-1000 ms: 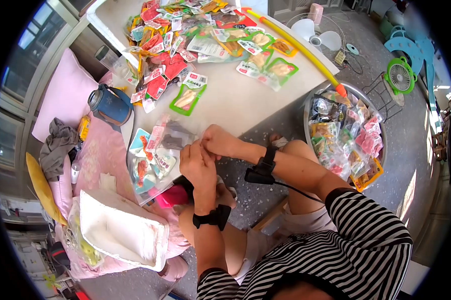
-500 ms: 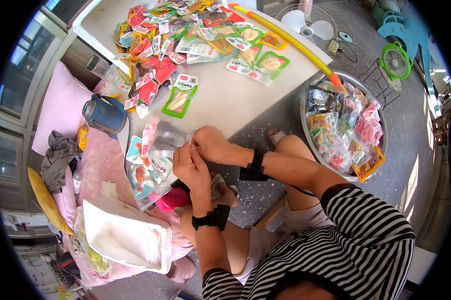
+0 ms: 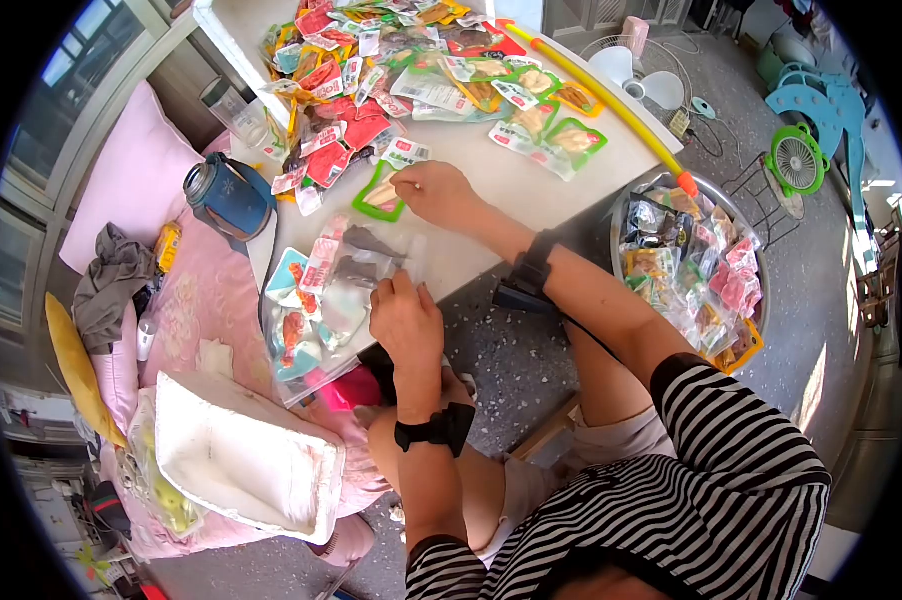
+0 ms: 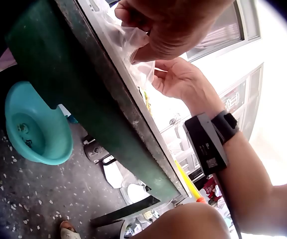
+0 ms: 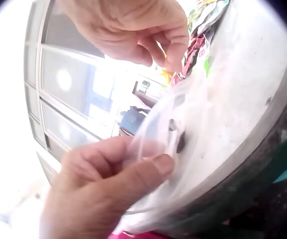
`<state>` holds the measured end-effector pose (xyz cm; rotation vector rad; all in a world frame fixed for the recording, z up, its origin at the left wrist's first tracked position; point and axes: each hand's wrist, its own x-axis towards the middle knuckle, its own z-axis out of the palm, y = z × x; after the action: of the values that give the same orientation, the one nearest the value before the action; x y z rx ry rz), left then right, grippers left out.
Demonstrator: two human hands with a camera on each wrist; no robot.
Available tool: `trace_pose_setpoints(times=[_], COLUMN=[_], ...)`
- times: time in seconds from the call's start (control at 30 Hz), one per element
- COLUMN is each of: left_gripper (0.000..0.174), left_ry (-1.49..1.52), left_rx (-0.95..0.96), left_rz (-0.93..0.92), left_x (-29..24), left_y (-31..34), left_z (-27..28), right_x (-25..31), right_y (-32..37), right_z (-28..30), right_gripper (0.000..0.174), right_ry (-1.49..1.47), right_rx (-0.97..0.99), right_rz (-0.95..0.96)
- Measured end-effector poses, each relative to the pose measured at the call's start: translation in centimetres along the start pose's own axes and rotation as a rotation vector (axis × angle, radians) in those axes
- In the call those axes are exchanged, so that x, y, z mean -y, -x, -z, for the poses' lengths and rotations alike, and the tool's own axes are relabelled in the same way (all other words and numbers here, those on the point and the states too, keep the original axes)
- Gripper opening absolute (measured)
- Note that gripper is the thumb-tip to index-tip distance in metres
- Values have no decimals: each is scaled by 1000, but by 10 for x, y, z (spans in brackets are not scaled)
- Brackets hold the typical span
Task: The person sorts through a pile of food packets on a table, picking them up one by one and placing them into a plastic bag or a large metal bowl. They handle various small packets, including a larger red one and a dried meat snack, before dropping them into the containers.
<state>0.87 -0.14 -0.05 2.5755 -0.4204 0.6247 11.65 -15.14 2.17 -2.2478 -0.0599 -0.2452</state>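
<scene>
A clear, wrinkled plastic bag (image 3: 346,318) with teal-and-white packets showing through it lies at the edge of the pale table (image 3: 461,145), near a flat green-edged packet (image 3: 378,192) with pale contents and a white label

A flask (image 3: 233,200) (blue) stands near a pillow (image 3: 131,175).

Labels (image 3: 406,151) on packets (image 3: 378,196): print too small, blurred; none legible.

Looks like a home: shows a pink pillow (image 3: 131,180), a floral cover (image 3: 206,300), windows (image 3: 66,85), a flask (image 3: 233,200) and a green fan (image 3: 798,161).
</scene>
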Motion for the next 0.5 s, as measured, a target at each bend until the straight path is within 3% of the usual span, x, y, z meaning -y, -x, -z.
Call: trace_pose_setpoints(times=[0.03,0.23,0.33,0.43,0.5], left_gripper=[15,20,18,17,16], left_ry=[-2,25,19,24,24], left_rx=[10,6,15,9,5], left_rz=[5,18,25,20,17], left_x=[0,8,9,8,8], left_y=[1,1,-1,-1,-2], left_z=[0,-6,-6,-4,-3], right_x=[1,-8,-23,0,13], right_y=[-9,-50,-68,-56,-40], right_z=[-10,-50,-65,-35,-15], right_gripper=[20,28,34,34,29], right_ry=[271,723,767,742,505], right_rx=[-52,-32,-251,-35,-152], right_rz=[112,310,397,417,530])
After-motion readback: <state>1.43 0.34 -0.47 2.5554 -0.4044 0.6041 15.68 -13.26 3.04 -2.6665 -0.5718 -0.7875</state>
